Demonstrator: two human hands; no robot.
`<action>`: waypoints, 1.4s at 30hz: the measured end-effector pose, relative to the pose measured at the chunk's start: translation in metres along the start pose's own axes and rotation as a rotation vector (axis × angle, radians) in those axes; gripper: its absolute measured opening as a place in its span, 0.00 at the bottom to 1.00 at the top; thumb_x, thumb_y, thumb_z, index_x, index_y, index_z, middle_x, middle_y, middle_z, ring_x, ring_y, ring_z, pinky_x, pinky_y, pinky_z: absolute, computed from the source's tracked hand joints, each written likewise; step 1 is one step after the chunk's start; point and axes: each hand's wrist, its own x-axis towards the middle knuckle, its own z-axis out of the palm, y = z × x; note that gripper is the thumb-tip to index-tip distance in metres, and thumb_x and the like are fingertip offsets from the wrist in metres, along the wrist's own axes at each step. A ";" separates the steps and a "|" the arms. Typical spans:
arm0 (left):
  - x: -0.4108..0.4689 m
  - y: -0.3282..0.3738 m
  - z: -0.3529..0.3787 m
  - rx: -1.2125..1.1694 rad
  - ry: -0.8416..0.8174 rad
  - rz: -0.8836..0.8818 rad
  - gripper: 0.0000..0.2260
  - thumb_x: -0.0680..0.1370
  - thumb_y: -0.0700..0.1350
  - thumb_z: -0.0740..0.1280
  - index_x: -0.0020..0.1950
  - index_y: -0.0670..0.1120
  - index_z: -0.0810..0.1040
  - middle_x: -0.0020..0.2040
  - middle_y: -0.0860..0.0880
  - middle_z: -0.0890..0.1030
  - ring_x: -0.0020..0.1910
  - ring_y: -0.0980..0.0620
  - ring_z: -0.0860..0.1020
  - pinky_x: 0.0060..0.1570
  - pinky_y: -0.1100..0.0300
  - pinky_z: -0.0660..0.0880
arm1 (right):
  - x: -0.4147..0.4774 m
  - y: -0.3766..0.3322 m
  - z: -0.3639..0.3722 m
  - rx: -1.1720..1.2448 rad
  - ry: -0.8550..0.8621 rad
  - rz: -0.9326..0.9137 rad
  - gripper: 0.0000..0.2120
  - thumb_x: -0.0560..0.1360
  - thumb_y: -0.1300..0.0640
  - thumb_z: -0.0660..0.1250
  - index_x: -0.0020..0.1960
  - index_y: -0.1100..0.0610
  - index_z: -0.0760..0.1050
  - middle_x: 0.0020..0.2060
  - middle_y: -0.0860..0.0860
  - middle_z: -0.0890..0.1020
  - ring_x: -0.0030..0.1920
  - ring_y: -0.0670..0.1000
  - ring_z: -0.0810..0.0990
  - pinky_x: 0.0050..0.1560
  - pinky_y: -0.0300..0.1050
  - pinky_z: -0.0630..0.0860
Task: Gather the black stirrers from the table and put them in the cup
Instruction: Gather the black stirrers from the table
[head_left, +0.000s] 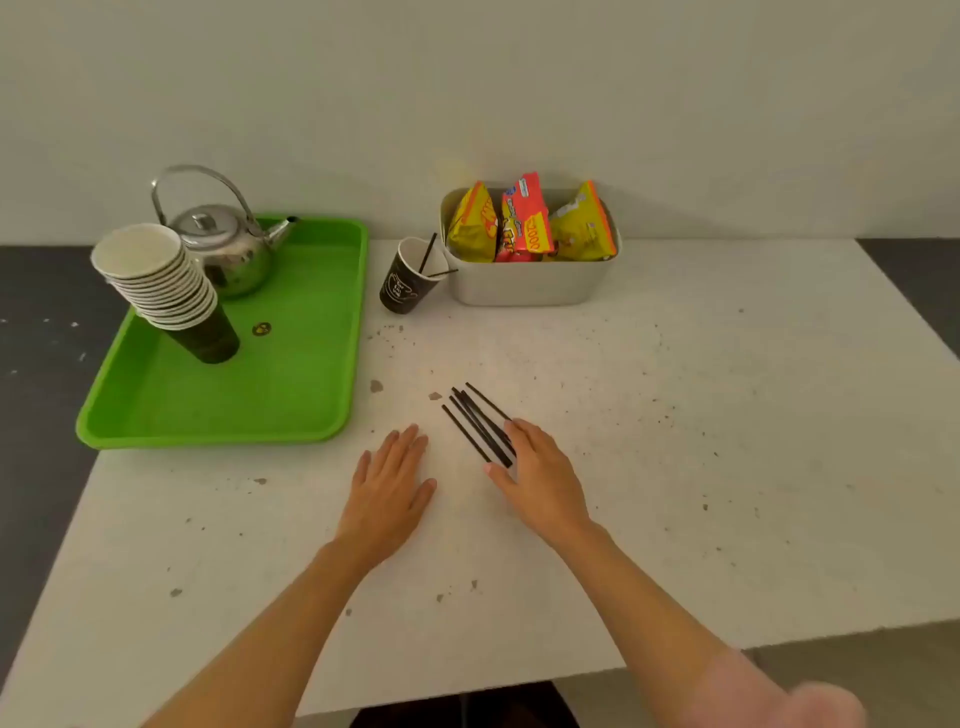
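Note:
Several black stirrers (475, 422) lie in a loose bundle on the white table (727, 441), pointing from upper left to lower right. My right hand (540, 480) rests flat at their lower right ends, fingertips touching them, fingers apart. My left hand (389, 493) lies flat on the table to the left of the bundle, apart from it, holding nothing. A black paper cup (405, 286) stands behind, beside the grey bin, with two stirrers (428, 254) sticking out of it.
A green tray (291, 395) at the left holds a steel kettle (223, 244) and a leaning stack of paper cups (161, 280). A grey bin (530, 286) with snack packets (524, 223) stands at the back against the wall. The table's front edge runs near me.

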 end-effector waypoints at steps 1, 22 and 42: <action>0.005 -0.005 0.002 0.040 -0.006 0.021 0.34 0.73 0.63 0.39 0.76 0.49 0.46 0.78 0.51 0.46 0.77 0.50 0.44 0.73 0.49 0.42 | 0.005 0.001 0.005 -0.010 0.028 0.008 0.30 0.78 0.46 0.58 0.74 0.57 0.54 0.75 0.53 0.59 0.75 0.52 0.56 0.75 0.49 0.57; 0.030 -0.019 0.007 0.097 -0.050 0.067 0.39 0.65 0.68 0.24 0.71 0.50 0.29 0.73 0.54 0.29 0.71 0.54 0.29 0.69 0.50 0.29 | 0.058 -0.015 0.025 0.116 0.259 0.063 0.13 0.74 0.57 0.67 0.58 0.59 0.76 0.51 0.54 0.78 0.54 0.53 0.73 0.55 0.51 0.75; 0.031 -0.018 0.008 0.122 -0.055 0.071 0.37 0.66 0.67 0.25 0.70 0.49 0.28 0.72 0.54 0.29 0.71 0.54 0.29 0.69 0.49 0.30 | 0.079 -0.024 0.016 -0.132 0.079 0.026 0.13 0.78 0.57 0.61 0.57 0.63 0.72 0.56 0.59 0.76 0.58 0.57 0.71 0.57 0.50 0.72</action>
